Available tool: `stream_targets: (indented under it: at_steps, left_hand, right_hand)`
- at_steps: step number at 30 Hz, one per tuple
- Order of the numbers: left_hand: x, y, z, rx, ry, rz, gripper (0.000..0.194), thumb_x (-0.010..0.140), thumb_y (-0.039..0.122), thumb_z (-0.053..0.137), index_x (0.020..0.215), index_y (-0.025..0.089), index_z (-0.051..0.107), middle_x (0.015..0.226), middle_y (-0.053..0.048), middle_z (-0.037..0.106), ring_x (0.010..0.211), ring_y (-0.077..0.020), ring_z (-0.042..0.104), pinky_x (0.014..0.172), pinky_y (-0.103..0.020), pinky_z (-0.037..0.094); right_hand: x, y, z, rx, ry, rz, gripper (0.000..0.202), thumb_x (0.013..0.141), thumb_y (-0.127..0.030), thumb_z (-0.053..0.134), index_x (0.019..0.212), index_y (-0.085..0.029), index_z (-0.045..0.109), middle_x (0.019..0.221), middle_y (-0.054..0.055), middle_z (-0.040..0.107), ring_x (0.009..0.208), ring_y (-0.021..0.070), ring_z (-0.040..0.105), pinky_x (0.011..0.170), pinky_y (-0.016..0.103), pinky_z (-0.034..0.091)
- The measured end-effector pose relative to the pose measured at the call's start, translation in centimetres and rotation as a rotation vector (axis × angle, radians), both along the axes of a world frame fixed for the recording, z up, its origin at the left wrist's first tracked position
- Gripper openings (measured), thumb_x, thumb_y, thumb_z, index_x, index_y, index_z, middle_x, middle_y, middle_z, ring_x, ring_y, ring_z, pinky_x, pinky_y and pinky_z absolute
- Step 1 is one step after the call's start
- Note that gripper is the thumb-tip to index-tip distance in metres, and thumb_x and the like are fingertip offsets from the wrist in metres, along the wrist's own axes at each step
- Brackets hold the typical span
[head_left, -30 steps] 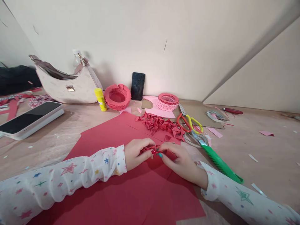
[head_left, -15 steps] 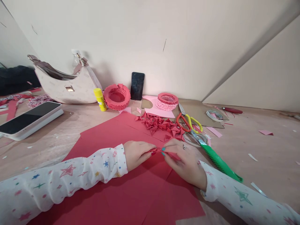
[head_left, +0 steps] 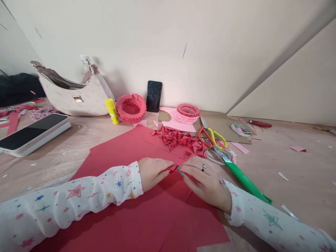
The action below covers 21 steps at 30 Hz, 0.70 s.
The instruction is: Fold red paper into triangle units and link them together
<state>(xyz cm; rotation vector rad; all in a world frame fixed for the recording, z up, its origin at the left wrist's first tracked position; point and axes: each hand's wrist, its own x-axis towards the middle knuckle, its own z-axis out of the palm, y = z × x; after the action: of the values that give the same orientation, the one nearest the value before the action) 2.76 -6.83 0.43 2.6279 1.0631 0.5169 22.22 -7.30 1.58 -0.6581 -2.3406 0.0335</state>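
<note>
Both hands meet over large red paper sheets [head_left: 118, 213], pinching one small folded strip of red paper [head_left: 173, 168]. My left hand [head_left: 154, 174] grips its left end between thumb and fingers. At the other end, my right hand [head_left: 204, 182], with a ring on one finger, presses it with the fingertips. Much of the strip is hidden by the fingers. Just beyond the hands lies a pile of small folded red paper pieces [head_left: 181, 140]. Orange-and-yellow-handled scissors [head_left: 212, 138] and a green-handled cutter [head_left: 245, 182] are beside my right hand.
Along the wall stand a pale handbag [head_left: 76, 96], a yellow glue stick [head_left: 112, 111], a red paper ring bowl [head_left: 131, 108], a dark phone [head_left: 154, 96] and a pink-and-red ring stack [head_left: 187, 113]. Another phone [head_left: 34, 134] lies left. Tape [head_left: 240, 129] rests on cardboard [head_left: 223, 122].
My right hand's fingers have shifted slightly left and closed nearer the left fingertips. Less of the red strip shows under the right hand. My left hand stays in place.
</note>
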Motion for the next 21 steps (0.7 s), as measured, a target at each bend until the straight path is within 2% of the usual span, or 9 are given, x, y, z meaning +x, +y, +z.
stream_targets:
  at_steps: [7, 15, 21]
  left_hand:
    - [0.0, -0.12, -0.03, 0.023, 0.052, 0.002, 0.029, 0.084, 0.027, 0.03, 0.105, 0.02, 0.048, 0.095, -0.002, 0.061, 0.083, -0.0136, 0.058, 0.069, -0.023, 0.045]
    - [0.07, -0.16, 0.02, 0.068, 0.116, 0.012, 0.027, 0.084, 0.027, 0.032, 0.104, 0.019, 0.049, 0.091, -0.001, 0.062, 0.079, -0.016, 0.06, 0.064, -0.026, 0.046]
    - [0.2, -0.18, 0.14, 0.112, 0.156, 0.022, 0.026, 0.084, 0.027, 0.031, 0.101, 0.02, 0.049, 0.087, -0.001, 0.063, 0.075, -0.0146, 0.06, 0.061, -0.024, 0.045]
  right_hand:
    - [0.1, 0.08, -0.23, 0.0, -0.043, -0.02, 0.018, 0.072, -0.006, 0.047, 0.087, -0.015, 0.053, 0.076, 0.005, 0.057, 0.07, 0.0138, 0.048, 0.063, 0.028, 0.04]
    - [0.05, 0.09, 0.35, 0.037, -0.089, -0.043, 0.017, 0.073, -0.007, 0.047, 0.086, -0.015, 0.055, 0.077, 0.006, 0.059, 0.071, 0.0153, 0.049, 0.063, 0.03, 0.041]
    - [-0.09, -0.04, 0.16, -0.019, -0.079, -0.076, 0.017, 0.072, -0.008, 0.047, 0.084, -0.016, 0.055, 0.074, 0.005, 0.058, 0.068, 0.0143, 0.048, 0.063, 0.029, 0.04]
